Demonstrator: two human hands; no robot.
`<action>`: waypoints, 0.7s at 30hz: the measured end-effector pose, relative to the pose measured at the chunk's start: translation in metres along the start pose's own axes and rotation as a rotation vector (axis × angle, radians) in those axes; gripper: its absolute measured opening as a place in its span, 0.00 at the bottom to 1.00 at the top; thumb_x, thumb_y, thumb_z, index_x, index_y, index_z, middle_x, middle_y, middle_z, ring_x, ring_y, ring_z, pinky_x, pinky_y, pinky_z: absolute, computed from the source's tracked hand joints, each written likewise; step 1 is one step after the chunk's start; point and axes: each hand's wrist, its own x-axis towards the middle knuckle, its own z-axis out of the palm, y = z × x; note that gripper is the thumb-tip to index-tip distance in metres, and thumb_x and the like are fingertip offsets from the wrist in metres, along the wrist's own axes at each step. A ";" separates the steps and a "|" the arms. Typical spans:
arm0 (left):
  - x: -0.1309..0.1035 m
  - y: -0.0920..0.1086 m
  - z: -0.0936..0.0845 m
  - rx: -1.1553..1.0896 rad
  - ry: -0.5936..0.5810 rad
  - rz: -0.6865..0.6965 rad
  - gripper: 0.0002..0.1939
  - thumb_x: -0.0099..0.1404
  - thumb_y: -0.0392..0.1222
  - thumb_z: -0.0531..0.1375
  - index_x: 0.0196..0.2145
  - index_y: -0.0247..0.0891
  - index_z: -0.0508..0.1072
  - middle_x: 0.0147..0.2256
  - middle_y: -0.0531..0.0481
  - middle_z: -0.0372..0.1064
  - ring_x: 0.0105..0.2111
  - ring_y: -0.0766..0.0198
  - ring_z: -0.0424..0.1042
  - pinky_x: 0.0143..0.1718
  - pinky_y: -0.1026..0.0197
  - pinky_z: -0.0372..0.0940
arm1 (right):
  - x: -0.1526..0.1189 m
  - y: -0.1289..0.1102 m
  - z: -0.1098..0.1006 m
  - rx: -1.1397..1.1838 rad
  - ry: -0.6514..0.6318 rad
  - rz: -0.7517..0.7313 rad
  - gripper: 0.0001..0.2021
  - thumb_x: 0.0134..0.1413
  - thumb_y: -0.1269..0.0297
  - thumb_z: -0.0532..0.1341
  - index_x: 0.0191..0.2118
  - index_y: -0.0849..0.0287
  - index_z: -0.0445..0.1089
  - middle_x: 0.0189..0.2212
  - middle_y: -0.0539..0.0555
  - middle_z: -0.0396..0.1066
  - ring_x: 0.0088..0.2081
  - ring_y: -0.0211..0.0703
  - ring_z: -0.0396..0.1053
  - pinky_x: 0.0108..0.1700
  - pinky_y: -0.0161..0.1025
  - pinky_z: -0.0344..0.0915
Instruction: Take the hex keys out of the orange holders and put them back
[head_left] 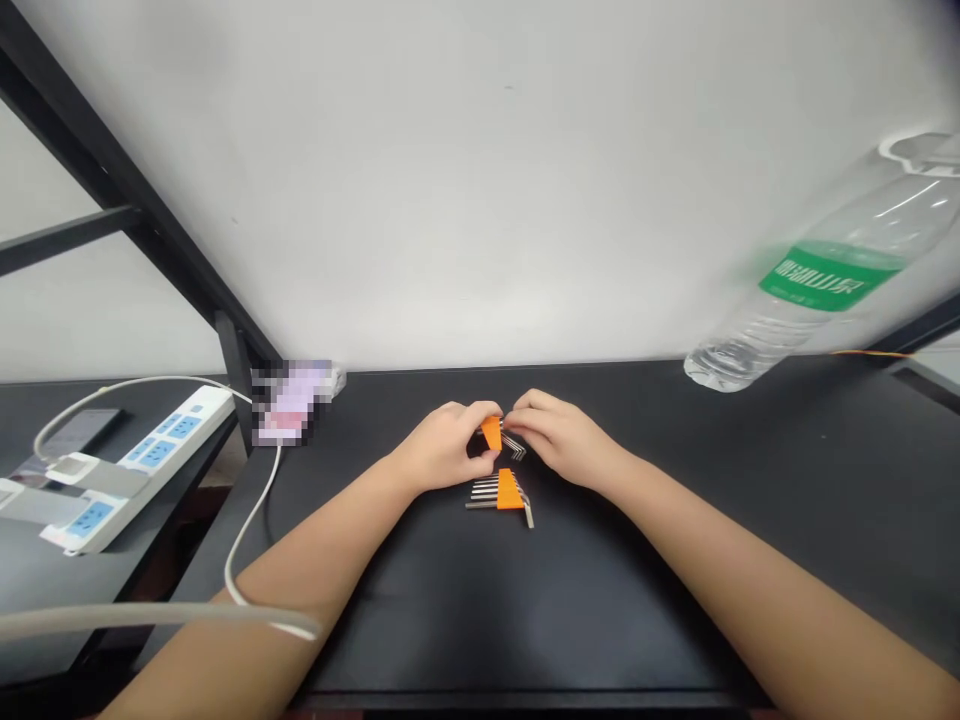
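Note:
My left hand [448, 449] is closed around an orange hex key holder [491, 433], gripped between thumb and fingers above the table. Short bent ends of hex keys [516, 449] stick out on its right side. Fingers of my right hand [561, 438] are pinched together at that side, on the end of a hex key at the holder's upper edge; the fingertips partly hide it. Just below my hands, a second orange holder [510, 490] lies on the black table [480, 610], with several hex keys of graded size through it.
A large clear bottle [817, 275] with a green label stands at the right by the wall. On the left are a white power strip [150, 470], a phone [82, 435], a blurred-out item [292, 402] and a black metal frame [135, 165]. A white cable [251, 520] crosses near my left forearm.

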 end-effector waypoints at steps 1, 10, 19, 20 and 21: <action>0.000 0.001 0.000 -0.001 -0.002 0.006 0.20 0.62 0.41 0.63 0.51 0.43 0.67 0.36 0.53 0.74 0.36 0.60 0.73 0.44 0.57 0.69 | 0.002 -0.004 0.002 0.027 -0.001 0.003 0.10 0.67 0.70 0.54 0.43 0.53 0.73 0.42 0.55 0.69 0.40 0.42 0.70 0.43 0.41 0.69; 0.001 -0.010 0.005 0.027 0.093 -0.035 0.22 0.62 0.40 0.63 0.54 0.42 0.67 0.43 0.50 0.76 0.41 0.59 0.76 0.48 0.56 0.69 | 0.002 0.008 0.008 -0.077 -0.045 0.163 0.03 0.63 0.68 0.59 0.37 0.56 0.70 0.38 0.53 0.69 0.35 0.41 0.68 0.40 0.40 0.66; 0.001 -0.010 0.007 0.058 0.073 -0.025 0.22 0.63 0.40 0.62 0.55 0.43 0.69 0.48 0.49 0.76 0.45 0.58 0.77 0.52 0.54 0.68 | -0.001 0.013 -0.001 -0.231 -0.203 0.250 0.07 0.56 0.74 0.58 0.31 0.57 0.70 0.33 0.53 0.71 0.34 0.42 0.69 0.36 0.38 0.63; 0.001 -0.010 0.006 0.057 0.070 -0.026 0.21 0.63 0.40 0.62 0.55 0.43 0.69 0.48 0.50 0.76 0.45 0.58 0.77 0.52 0.54 0.68 | -0.002 0.012 -0.003 -0.267 -0.222 0.266 0.06 0.54 0.74 0.59 0.29 0.57 0.69 0.32 0.54 0.70 0.32 0.43 0.68 0.34 0.38 0.62; 0.001 -0.010 0.006 0.054 0.068 -0.031 0.21 0.63 0.40 0.62 0.55 0.43 0.69 0.47 0.50 0.76 0.44 0.58 0.77 0.52 0.54 0.68 | -0.003 0.012 -0.006 -0.304 -0.239 0.283 0.06 0.52 0.75 0.60 0.28 0.57 0.69 0.31 0.54 0.70 0.30 0.43 0.68 0.32 0.39 0.60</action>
